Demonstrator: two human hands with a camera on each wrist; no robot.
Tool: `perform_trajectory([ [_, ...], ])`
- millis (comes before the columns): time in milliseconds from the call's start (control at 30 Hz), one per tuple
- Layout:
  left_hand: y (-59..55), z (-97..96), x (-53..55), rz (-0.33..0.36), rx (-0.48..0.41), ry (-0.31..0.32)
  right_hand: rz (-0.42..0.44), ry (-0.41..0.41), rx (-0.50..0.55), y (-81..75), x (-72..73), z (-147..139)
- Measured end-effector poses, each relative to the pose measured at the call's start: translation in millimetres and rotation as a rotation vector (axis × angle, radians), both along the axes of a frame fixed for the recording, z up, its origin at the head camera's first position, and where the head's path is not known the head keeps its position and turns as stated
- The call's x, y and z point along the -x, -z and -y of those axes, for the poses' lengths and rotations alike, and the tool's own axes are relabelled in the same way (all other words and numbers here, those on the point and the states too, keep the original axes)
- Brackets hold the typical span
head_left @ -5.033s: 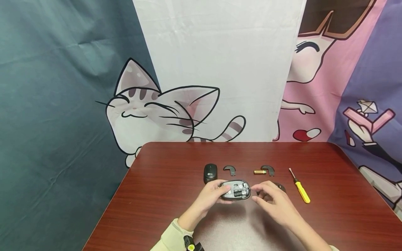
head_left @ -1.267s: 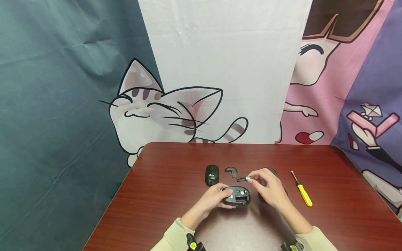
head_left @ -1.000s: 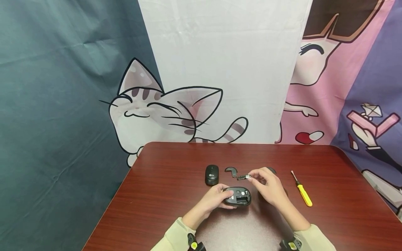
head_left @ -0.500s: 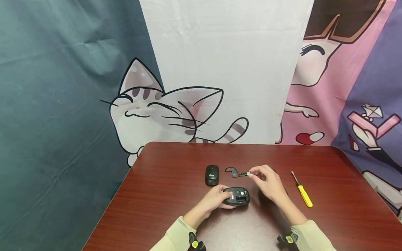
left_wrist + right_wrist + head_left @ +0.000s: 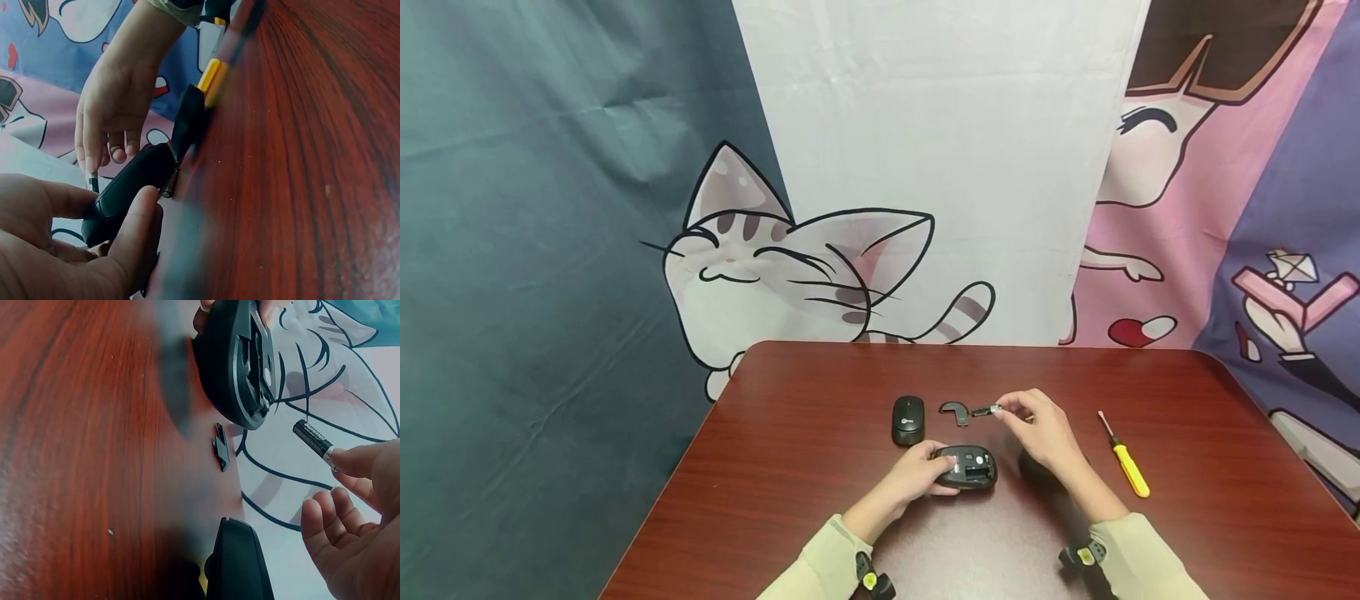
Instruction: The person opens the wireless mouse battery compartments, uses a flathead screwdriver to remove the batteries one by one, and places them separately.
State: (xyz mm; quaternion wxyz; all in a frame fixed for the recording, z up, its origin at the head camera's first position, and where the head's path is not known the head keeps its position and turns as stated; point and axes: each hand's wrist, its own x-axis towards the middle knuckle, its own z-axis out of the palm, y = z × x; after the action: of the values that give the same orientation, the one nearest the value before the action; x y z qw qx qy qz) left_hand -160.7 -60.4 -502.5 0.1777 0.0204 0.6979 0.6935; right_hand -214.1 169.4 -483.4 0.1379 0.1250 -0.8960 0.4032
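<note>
My left hand grips a black computer mouse just above the table, its underside up and its battery compartment bare. Between thumb and forefinger, my right hand pinches the end of a small black battery. That battery is clear of the mouse, beyond its far side, and in the head view it points toward a curved black battery cover on the table. The right hand's other fingers are loosely curled. In the right wrist view, the compartment of the held mouse faces the battery.
Another black mouse lies beyond the left hand. A third dark mouse lies under the right forearm. A yellow-handled screwdriver lies to the right. The right hand hides a gold battery in the head view; part of a gold cylinder shows from the left wrist.
Five seconds ago the black battery sat in the mouse; my right hand now holds it outside. Over the last second that hand has moved farther away across the table. The left hand stays nearly still.
</note>
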Motion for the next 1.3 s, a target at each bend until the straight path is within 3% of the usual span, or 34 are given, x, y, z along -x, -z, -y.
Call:
perform_trajectory([
  [367,2.9,-4.4,0.6,-0.029,0.025,-0.008,0.005,0.003,-0.056,7.7,16.9,-1],
  [900,9.6,-6.8,8.1,-0.033,0.078,-0.009,0.094,0.026,-0.143,12.8,31.9,3],
  [1300,6.4,-4.7,14.2,-0.062,0.196,0.040,0.142,0.063,-0.219,13.6,39.2,9],
])
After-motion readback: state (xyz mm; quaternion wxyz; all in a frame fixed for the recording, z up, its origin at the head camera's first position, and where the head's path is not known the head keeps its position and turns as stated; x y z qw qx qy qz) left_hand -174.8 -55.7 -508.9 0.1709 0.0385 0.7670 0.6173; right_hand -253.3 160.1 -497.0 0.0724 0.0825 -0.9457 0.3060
